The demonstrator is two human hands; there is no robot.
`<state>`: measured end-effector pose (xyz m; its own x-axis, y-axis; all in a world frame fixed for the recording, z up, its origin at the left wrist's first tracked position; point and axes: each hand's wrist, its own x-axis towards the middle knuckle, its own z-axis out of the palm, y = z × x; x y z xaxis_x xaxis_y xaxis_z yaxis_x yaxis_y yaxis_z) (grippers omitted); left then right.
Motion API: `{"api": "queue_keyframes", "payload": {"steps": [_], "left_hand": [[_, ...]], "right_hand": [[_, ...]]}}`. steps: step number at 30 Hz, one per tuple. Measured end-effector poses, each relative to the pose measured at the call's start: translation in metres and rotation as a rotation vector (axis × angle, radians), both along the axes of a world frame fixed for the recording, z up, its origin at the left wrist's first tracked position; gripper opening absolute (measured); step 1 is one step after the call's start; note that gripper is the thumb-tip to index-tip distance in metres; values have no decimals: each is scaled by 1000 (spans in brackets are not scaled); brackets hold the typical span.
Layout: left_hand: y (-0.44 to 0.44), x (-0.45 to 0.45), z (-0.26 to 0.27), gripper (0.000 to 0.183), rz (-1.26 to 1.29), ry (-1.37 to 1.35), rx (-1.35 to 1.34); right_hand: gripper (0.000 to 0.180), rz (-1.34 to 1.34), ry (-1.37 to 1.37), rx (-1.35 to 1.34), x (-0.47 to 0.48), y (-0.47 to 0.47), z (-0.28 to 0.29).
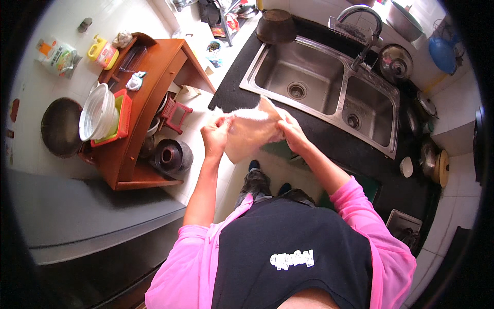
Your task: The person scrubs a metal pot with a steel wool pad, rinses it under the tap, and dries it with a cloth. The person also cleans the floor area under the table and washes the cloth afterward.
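Observation:
A tan cloth (247, 137) with a fuzzy white edge is stretched between my two hands, in front of the near edge of the black countertop. My left hand (216, 137) pinches its left side, with the fingers curled in. On the other side, my right hand (291, 131) grips the cloth near its upper right corner. Just beyond the cloth, a double-bowl stainless steel sink (301, 73) is set into the countertop (233, 87). A curved metal faucet (361, 58) stands at the sink's back edge.
At left, a brown wooden desk (154, 77) holds white plastic colanders (98, 112) and a yellow pump bottle (103, 52). A red plastic stool (177, 114) stands beside it. A dark basin (276, 27) sits left of the sink; a white bowl (406, 167) lies to the right.

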<state>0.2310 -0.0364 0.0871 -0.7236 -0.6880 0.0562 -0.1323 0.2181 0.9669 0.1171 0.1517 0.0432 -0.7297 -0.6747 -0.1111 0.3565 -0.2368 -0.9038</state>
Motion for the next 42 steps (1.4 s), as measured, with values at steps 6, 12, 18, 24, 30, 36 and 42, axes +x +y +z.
{"api": "queue_keyframes", "payload": {"steps": [6,12,18,24,30,36,42], "left_hand": [[-85,-106,-107,69,-32,-28,-335],[-61,-178,-155,70,-264,-369,-659],[-122,-288,-155,58,-664,-257,-815],[-113,-347,-133,45,-632,-233,-945],[-119,-322,-147,33,-639,-120,-962],[-81,-220,-139,30,-597,-156,-1051],[3,-212,-142,40,-572,-285,-1075]], "right_hand": [[59,-332,991,801,-61,-65,-35],[46,-15,1305,891,-73,-100,-76],[44,-111,1218,934,-96,-139,-66],[34,-105,1141,1015,-151,-153,-83],[24,-11,1116,1158,-126,-152,-74],[24,-151,1126,1122,-114,-116,-63],[22,-284,1153,1145,-106,-38,-67]]}}
